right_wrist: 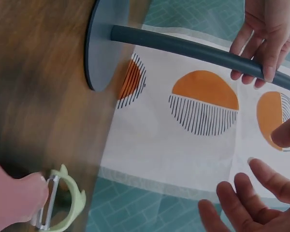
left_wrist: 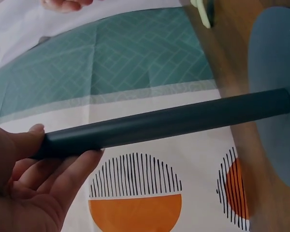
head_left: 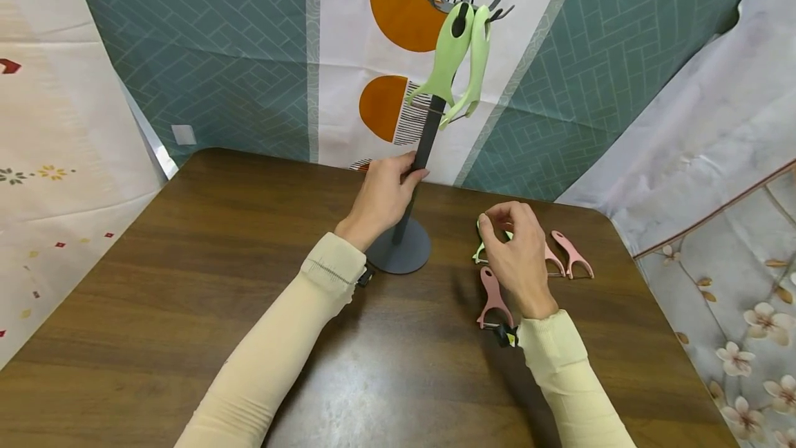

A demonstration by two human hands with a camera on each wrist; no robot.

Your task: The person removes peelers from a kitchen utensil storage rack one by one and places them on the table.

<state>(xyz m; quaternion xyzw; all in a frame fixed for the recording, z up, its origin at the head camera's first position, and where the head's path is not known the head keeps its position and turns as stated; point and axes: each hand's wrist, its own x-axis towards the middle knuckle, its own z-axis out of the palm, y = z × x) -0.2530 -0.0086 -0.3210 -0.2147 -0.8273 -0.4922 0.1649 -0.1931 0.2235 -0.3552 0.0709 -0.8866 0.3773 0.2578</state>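
My left hand (head_left: pixel 381 198) (left_wrist: pixel 36 186) grips the dark pole (head_left: pixel 428 131) (left_wrist: pixel 174 121) of an upright stand with a round base (head_left: pixel 404 258) (right_wrist: pixel 104 48). Two light green peelers (head_left: pixel 449 54) hang from the hooks at its top. To the right of the stand, my right hand (head_left: pixel 517 251) is above the table with its fingers bent, holding nothing; the right wrist view shows the thumb and fingers apart. A green peeler (head_left: pixel 480 249) (right_wrist: pixel 78 199) lies partly hidden by this hand. A pink peeler (head_left: pixel 491 287) (right_wrist: pixel 14 198) lies nearer the front.
Two more pink peelers (head_left: pixel 570 252) lie on the wooden table (head_left: pixel 205 282) to the right of my right hand, one partly covered by it. Patterned cloth (head_left: pixel 230 68) hangs behind the table's back edge, and pale cloth hangs at both sides.
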